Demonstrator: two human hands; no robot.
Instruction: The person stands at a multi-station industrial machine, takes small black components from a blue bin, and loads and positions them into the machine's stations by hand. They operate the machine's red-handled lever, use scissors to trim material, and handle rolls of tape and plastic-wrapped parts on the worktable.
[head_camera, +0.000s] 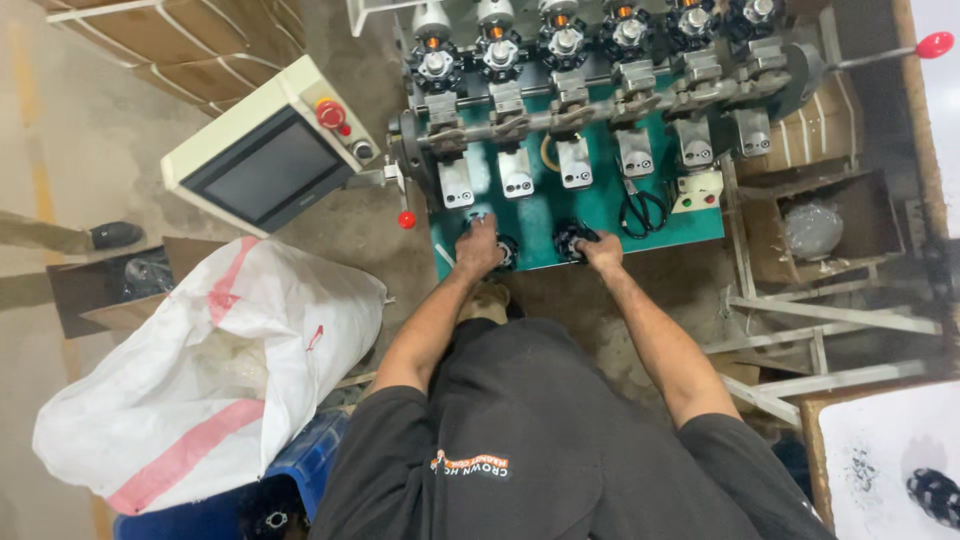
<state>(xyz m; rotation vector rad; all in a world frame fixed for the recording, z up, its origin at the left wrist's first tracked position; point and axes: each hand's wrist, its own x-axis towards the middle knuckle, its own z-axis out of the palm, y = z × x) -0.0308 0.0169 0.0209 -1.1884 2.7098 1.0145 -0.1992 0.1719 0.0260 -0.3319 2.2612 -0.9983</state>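
I stand at a green machine table with a row of several winding heads along its back. My left hand rests on the table's front edge, its fingers closed around a small black round part. My right hand grips another black round part just to the right. Both parts lie on the green surface. Black scissors lie on the table to the right of my right hand.
A cream control box with a dark screen and red button sits left of the machine. A large white sack with red stripes lies on a blue crate at lower left. Cardboard boxes and a white metal frame stand at right. Another person's shoe shows far left.
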